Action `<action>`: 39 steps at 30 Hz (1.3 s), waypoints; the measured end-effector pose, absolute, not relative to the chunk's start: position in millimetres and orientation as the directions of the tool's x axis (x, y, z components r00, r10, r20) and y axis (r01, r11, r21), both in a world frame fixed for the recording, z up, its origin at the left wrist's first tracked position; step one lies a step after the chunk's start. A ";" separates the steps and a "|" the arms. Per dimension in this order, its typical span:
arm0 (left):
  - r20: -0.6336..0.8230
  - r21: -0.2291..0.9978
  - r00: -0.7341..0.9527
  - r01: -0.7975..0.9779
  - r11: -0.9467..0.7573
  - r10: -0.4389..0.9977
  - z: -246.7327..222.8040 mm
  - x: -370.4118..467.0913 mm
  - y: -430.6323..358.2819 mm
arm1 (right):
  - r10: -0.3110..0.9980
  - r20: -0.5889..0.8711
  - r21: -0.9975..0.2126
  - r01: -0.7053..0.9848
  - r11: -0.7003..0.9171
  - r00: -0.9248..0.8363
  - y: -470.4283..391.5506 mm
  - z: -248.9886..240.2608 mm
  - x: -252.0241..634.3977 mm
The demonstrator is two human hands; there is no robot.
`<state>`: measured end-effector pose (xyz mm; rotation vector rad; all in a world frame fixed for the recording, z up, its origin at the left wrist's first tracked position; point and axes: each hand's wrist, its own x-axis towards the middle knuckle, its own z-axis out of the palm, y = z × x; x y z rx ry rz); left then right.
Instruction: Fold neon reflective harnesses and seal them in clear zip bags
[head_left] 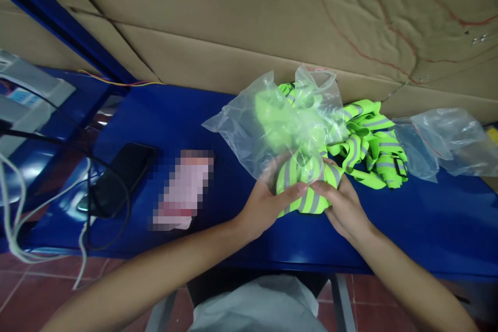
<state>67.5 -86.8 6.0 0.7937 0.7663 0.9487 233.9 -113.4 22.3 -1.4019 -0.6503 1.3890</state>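
A bundle of neon-yellow reflective strap (307,199) with grey stripes is gripped between my two hands, near the front of the blue table. My left hand (268,194) closes on its left side, thumb across the front. On the opposite side my right hand (342,199) is closed, its thumb close to the other thumb. A clear plastic bag (241,119) lies just beyond and partly over the bundle, with more yellow strap showing through it. Most of my fingers are hidden behind the strap and bag.
Loose reflective straps (361,140) with a black buckle lie to the right, beside more clear bags (447,140). At left are a pixelated pink item (187,187), a black phone-like device (120,179) and white cables (15,233). A cardboard panel (233,21) stands behind the blue table (163,114).
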 end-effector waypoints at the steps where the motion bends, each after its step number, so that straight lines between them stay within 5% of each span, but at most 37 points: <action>1: -0.211 0.834 0.379 -0.412 0.368 0.901 6.2 67.3 -87.0 | 0.903 -0.380 -0.909 -0.262 -0.325 0.198 -112.8 20.9 234.7; 11: -0.387 0.733 0.365 -0.436 0.522 0.847 12.9 65.5 -87.1 | 0.978 -0.126 -0.991 0.027 -0.132 0.169 -120.2 6.1 239.3; 18: -0.262 0.772 0.352 -0.482 0.414 0.899 10.6 64.8 -83.9 | 0.953 -0.232 -0.965 -0.168 -0.200 0.196 -114.7 16.6 235.0; 24: -0.176 0.816 0.368 -0.465 0.344 0.913 13.9 58.3 -76.8 | 0.996 -0.087 -0.986 0.140 -0.090 0.031 -113.0 16.7 249.4; 28: -0.183 0.877 0.380 -0.354 0.325 0.907 14.5 55.8 -77.0 | 0.997 -0.058 -0.978 0.204 -0.045 -0.058 -114.7 20.3 250.3; 33: -0.222 0.864 0.368 -0.355 0.358 0.903 10.2 58.0 -79.3 | 0.989 -0.100 -0.980 0.182 -0.079 -0.107 -114.3 21.1 247.7; 39: -0.229 0.840 0.426 -0.369 0.399 0.875 13.2 58.5 -80.7 | 0.977 -0.190 -0.982 -0.038 -0.188 0.097 -111.8 23.6 250.1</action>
